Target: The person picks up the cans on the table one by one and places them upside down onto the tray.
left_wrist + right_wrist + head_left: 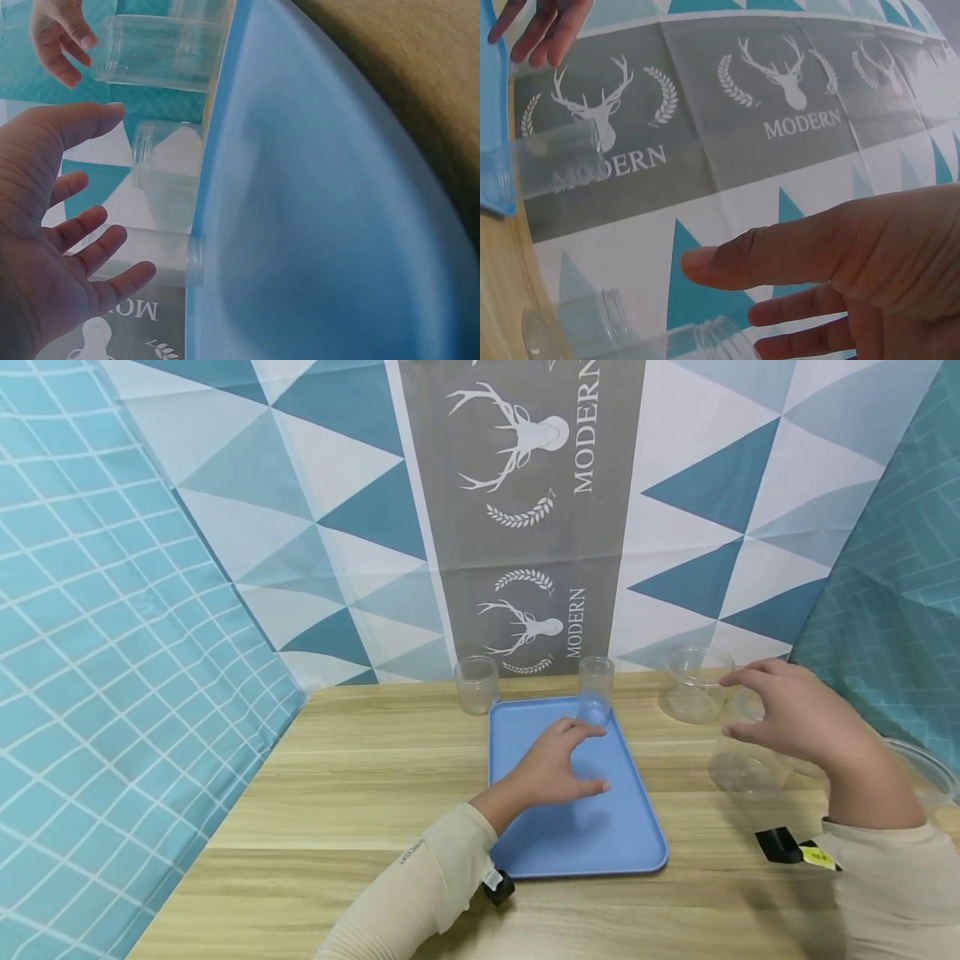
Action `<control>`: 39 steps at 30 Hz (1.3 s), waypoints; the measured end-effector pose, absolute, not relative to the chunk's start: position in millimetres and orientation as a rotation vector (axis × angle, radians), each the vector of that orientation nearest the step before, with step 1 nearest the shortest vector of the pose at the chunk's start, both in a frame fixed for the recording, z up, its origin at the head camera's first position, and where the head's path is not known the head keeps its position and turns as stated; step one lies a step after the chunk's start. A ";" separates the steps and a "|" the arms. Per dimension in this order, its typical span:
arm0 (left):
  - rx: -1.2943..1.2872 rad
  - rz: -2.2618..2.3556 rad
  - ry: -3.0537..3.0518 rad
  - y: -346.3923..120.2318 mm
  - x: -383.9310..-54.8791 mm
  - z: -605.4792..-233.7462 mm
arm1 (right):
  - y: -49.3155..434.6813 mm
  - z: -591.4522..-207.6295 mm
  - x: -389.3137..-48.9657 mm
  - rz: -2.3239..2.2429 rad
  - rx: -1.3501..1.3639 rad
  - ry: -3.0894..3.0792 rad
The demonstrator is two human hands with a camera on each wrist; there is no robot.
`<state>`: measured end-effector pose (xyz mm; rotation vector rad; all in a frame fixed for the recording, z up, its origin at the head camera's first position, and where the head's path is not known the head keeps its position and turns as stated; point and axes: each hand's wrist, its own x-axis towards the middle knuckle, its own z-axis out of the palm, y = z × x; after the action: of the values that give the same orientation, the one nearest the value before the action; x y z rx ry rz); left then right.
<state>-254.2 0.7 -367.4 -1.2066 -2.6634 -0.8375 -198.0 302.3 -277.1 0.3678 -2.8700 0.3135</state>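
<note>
A blue rectangular tray lies on the table, and my left hand hovers over it with thumb and fingers spread apart, holding nothing. At the tray's far right corner stands a slim clear jar; its threaded neck appears to face down in the right wrist view. My right hand is raised over a clear jar to the right of the tray. Its thumb and fingers are parted, and a gap shows between them and the jar in the left wrist view. Part of that jar is hidden behind the hand.
A short clear jar stands beyond the tray's far left corner. Behind the right hand is a wide clear container. Another clear round container sits at the right edge, partly covered by the right arm. Patterned cloth hangs behind the table.
</note>
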 end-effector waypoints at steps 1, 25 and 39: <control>-1.203 -0.837 -2.666 0.8 -254.5 -368.0 | 303.8 -277.6 -198.5 0.316 0.363 -2.875; -0.985 -1.078 -2.779 7.9 -256.3 -378.7 | 332.2 -288.9 -214.3 0.320 0.264 -3.028; -0.879 -1.383 -2.806 17.5 -254.2 -386.6 | 331.5 -288.8 -218.6 0.304 0.318 -3.034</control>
<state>-254.2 17.5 -386.6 -0.8788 -2.8059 -1.3829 -218.6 331.5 -288.8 0.3184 -3.0336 0.3037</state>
